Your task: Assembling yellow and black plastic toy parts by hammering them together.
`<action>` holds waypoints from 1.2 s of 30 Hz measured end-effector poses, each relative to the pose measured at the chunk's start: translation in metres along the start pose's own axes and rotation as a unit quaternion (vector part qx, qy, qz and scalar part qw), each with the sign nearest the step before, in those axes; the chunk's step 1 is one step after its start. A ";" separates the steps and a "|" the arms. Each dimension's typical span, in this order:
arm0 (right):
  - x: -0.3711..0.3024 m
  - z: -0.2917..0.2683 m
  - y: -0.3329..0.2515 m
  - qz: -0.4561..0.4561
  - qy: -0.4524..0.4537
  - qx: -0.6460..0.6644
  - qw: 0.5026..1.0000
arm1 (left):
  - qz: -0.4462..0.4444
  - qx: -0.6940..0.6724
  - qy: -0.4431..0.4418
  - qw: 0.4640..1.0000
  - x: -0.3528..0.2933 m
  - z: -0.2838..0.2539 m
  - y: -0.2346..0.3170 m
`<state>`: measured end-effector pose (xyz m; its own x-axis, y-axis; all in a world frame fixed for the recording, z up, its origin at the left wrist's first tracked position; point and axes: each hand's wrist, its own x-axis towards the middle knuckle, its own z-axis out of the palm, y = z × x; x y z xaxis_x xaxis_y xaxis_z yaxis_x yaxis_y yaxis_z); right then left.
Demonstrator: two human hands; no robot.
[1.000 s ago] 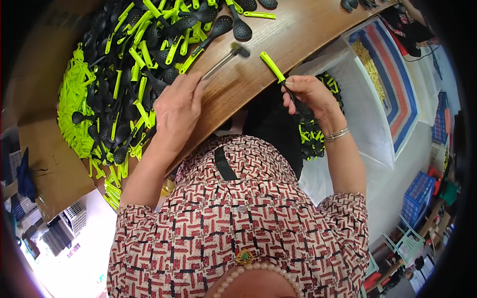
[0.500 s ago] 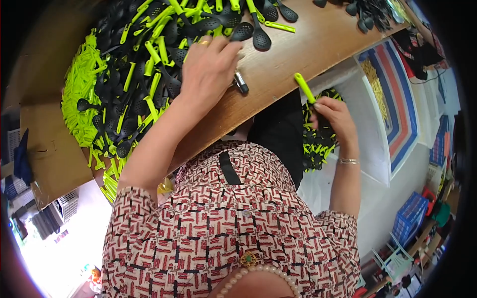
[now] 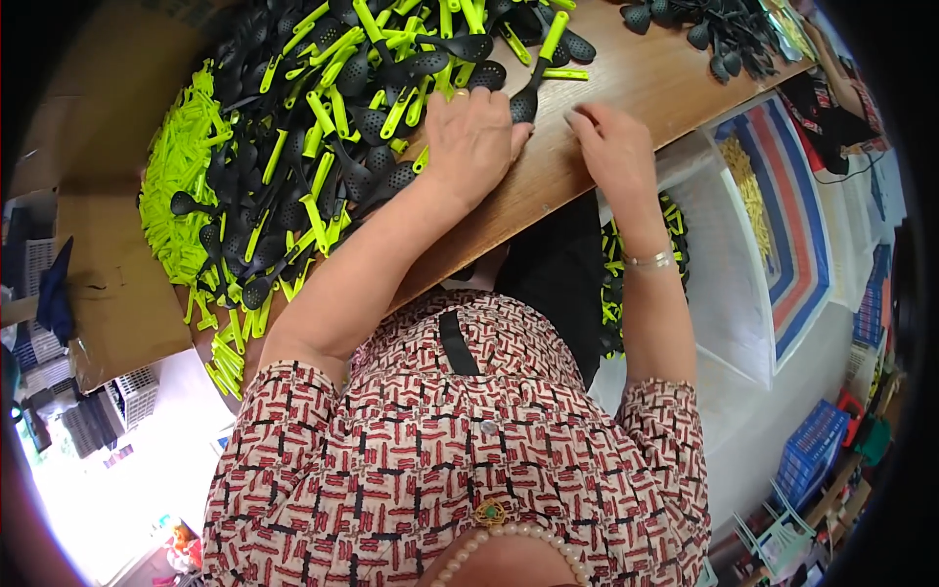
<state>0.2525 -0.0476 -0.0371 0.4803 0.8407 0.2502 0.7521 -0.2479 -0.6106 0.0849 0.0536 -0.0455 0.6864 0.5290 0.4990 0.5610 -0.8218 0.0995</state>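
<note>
My left hand [image 3: 471, 147] is at the near side of the pile, its fingers and thumb closed at the black head of a kitchen spoon [image 3: 525, 104]. The spoon's lime-green handle points away from me. Just to the right, my right hand [image 3: 614, 147] hovers over the table's near edge with fingers loosely curved and apart, and nothing shows in them. Around the left hand lie many black slotted spoons and ladles [image 3: 367, 122] with lime-green handles. The underside of the left hand is hidden.
Loose lime-green handles [image 3: 181, 186] are heaped at the left by a cardboard box [image 3: 117, 284]. Black utensil heads [image 3: 724, 39] lie at the table's far right. Below the table [image 3: 577, 171], a white sack [image 3: 729, 284] stands near finished utensils [image 3: 611, 284].
My right hand has come up from beside the table to its edge, and the green-handled piece is gone from it. My left hand has moved right to the spoon's head.
</note>
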 end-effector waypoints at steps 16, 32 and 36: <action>-0.083 -0.039 0.006 0.255 -0.189 0.276 0.907 | -0.013 0.017 -0.184 0.983 -0.090 -0.120 -0.025; -0.093 -0.023 -0.003 0.305 -0.233 0.320 0.866 | 0.045 -0.157 -0.077 0.983 -0.076 -0.092 0.013; -0.090 -0.023 -0.003 0.301 -0.237 0.325 0.865 | 0.030 -0.188 -0.044 0.981 -0.077 -0.078 0.011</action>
<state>0.2173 -0.1334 -0.0404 0.3411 0.7948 -0.5019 -0.0563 -0.5157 -0.8549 0.0020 -0.0122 -0.0152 0.7595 0.4792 0.4399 0.3186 -0.8636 0.3907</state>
